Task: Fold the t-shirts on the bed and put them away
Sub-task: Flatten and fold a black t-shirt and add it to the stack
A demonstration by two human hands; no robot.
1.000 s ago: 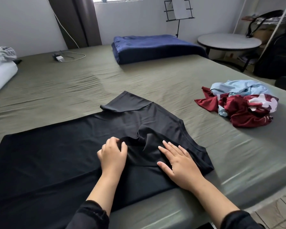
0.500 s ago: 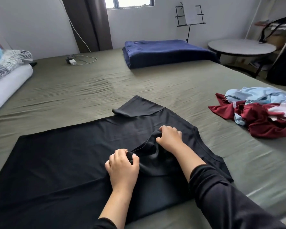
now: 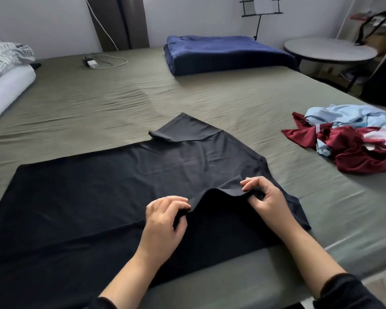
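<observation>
Both hands pinch the near sleeve of the black jersey t-shirt point(image 3: 125, 188) spread flat on the olive-sheeted bed point(image 3: 210, 99).

Left hand point(image 3: 165, 216) and right hand point(image 3: 263, 195) each hold a thin fold of it between thumb and fingertips. The cloth looks light, limp and slippery (best taken at seams or hems). Its long axis runs left to right, with the collar probably at the right end.

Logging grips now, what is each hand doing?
Left hand: closed, pinching the black t-shirt edge.
Right hand: closed, pinching the same lifted edge.
</observation>
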